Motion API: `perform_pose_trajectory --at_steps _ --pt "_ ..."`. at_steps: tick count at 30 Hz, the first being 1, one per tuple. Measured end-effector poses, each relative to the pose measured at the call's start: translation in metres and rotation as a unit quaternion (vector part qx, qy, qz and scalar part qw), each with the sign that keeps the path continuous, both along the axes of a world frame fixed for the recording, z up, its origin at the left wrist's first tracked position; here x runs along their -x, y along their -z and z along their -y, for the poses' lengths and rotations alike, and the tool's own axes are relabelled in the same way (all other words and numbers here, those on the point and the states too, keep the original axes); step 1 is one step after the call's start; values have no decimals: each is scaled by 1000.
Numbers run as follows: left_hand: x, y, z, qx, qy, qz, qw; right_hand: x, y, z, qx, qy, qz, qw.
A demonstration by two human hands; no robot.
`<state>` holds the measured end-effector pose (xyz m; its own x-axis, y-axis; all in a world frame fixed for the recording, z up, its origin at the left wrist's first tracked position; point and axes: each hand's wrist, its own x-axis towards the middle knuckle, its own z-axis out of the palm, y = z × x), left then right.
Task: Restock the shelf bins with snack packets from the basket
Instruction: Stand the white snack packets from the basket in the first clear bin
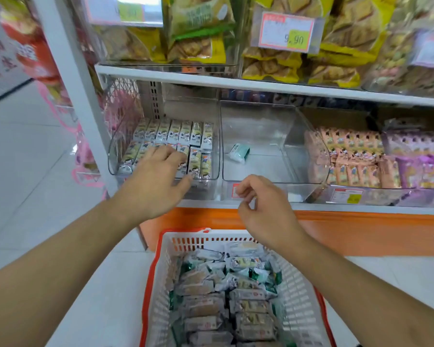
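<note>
A white and orange basket (296, 291) stands on the floor below, filled with several snack packets (226, 291). My left hand (156, 181) reaches into the left clear bin (115, 156), fingers spread over its upright rows of yellow-green packets (183, 134). My right hand (263, 209) hovers at the front edge of the middle clear bin (261, 181), fingers loosely curled and holding nothing. One lone green-white packet (239, 152) lies on that bin's floor.
To the right, bins hold orange packets (348, 156) and purple packets (421, 159). An upper shelf (236, 82) carries large yellow snack bags with a price tag (286, 32). An orange base panel (361, 231) runs under the shelf. White tiled floor lies left.
</note>
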<state>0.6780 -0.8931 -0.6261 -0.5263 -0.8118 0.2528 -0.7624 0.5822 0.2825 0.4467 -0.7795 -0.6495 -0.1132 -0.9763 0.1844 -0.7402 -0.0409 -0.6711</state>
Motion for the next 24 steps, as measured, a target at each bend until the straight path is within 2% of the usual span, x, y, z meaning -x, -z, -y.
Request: perform_pose_trajectory --at_steps 2,3,6,9,11,13,17,20,24 --pt "-3 9 -19 -44 19 -20 999 6 26 -4 -83 -27 -62 994" --pt "-6 16 -29 -83 27 -1 996 10 42 -4 -142 -42 -117 982" --pt "-17 54 -47 -207 41 169 963 22 92 -7 -309 -76 -225 921" --pt "-38 100 -57 -320 42 332 886 34 139 -9 -394 -68 -237 885" --pt "-48 121 -64 -365 28 368 855 36 162 -9 -411 -59 -237 878" --pt "-52 135 -70 -388 16 374 842 33 182 -7 -404 -48 -230 884" --pt "-48 149 -73 -393 24 368 843 24 205 -7 -338 -32 -300 891" --pt "-42 151 -70 -393 18 363 845 20 203 -9 -333 -44 -334 881" --pt "-33 139 -63 -397 16 385 833 20 198 -12 -315 -65 -322 890"
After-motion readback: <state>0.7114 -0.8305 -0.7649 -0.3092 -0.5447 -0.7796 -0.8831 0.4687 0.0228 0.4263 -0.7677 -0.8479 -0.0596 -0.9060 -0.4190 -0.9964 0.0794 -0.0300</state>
